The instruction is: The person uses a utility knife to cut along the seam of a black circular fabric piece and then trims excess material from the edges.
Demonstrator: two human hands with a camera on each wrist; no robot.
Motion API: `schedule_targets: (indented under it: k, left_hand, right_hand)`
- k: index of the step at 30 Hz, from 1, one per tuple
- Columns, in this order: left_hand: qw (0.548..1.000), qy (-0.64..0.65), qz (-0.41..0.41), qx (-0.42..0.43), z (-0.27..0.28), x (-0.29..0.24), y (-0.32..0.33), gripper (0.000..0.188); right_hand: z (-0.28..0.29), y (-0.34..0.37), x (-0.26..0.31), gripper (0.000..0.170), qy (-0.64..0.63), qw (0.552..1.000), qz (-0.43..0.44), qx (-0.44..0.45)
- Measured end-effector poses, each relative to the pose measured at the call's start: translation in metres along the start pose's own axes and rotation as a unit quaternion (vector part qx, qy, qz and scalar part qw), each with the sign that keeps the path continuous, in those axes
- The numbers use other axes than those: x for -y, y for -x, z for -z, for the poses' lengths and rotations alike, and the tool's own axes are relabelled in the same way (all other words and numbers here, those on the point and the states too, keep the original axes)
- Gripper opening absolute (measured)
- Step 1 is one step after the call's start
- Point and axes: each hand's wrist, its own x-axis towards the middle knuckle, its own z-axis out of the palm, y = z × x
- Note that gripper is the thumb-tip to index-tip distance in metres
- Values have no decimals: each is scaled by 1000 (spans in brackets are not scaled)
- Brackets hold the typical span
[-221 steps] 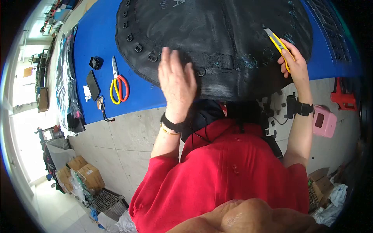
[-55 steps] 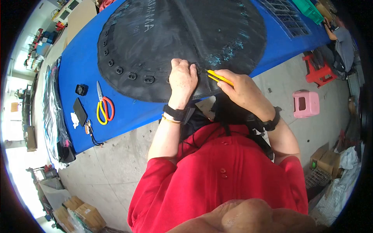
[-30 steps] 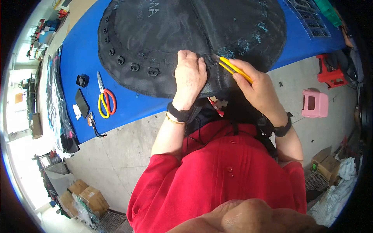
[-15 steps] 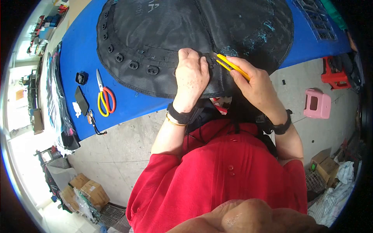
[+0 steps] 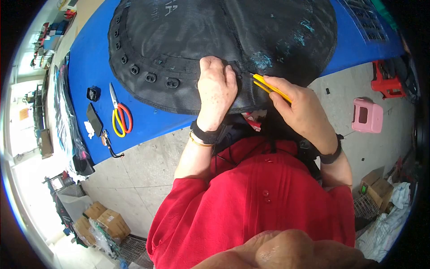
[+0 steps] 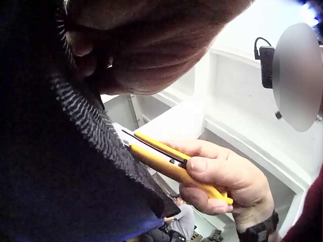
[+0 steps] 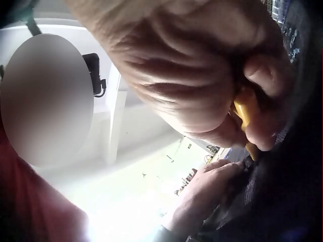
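A round black fabric piece [image 5: 197, 33] with small dark loops lies near the table edge. The left hand [image 5: 215, 92] grips it near its front rim with curled fingers; in the left wrist view that hand [image 6: 146, 40] meets the ribbed cloth [image 6: 96, 131]. In the right hand [image 5: 307, 112] is a yellow utility knife [image 5: 277, 91], its tip pointing at the fabric just right of the left hand. The left wrist view shows the knife [image 6: 164, 164] pinched by thumb and fingers, its blade close to the cloth; whether they touch cannot be told.
On the blue table [image 5: 148, 125] at left lie scissors [image 5: 120, 117], a black round item [image 5: 92, 94] and a dark flat piece [image 5: 93, 119]. A black grid [image 5: 369, 22] is at the far right. Pink [image 5: 367, 117] and red [image 5: 386, 85] stools stand on the floor.
Since the earliest frame, the left hand has come down onto the fabric and the knife has moved left beside it. Over the last half second the knife has drawn slightly back toward the body.
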Motion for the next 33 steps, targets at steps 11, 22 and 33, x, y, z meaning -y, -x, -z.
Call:
schedule_targets:
  k: [11, 22, 33]
  left_hand:
    - [1000, 4, 5, 6, 1, -1, 1, 21]
    - [1000, 8, -25, -2, 0, 1, 1, 16]
    - [1000, 15, 0, 4, 1, -2, 1, 18]
  right_hand:
    - [4, -6, -4, 33, -42, 999, 22, -2]
    - [7, -17, 2, 33, -64, 998, -21, -6]
    - [-7, -32, -7, 31, -79, 996, -11, -27]
